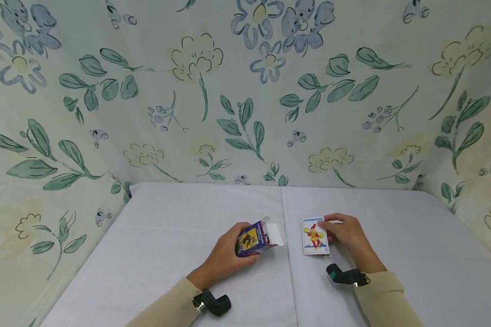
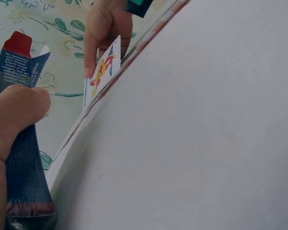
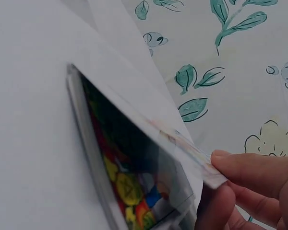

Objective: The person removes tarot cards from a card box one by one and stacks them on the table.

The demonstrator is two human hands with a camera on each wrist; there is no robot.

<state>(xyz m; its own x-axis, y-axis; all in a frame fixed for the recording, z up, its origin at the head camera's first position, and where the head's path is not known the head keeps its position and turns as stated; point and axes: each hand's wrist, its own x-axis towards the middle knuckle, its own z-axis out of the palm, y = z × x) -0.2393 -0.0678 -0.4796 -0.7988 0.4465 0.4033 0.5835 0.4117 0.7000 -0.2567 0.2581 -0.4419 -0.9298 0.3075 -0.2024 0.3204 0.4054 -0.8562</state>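
My left hand grips a dark blue card box with a yellow picture and lettering on its front. The box is tilted, its top flap standing open toward the right. In the left wrist view the thumb lies across the box. My right hand pinches the right edge of a white-bordered card showing a red and yellow figure. That card is raised at one side above a deck of cards. Between them a colourful picture shows on the card below.
A white cloth with a crease down its middle covers the table. Floral fabric hangs behind it and at both sides. Black wrist cameras sit on both forearms, over beige sleeves.
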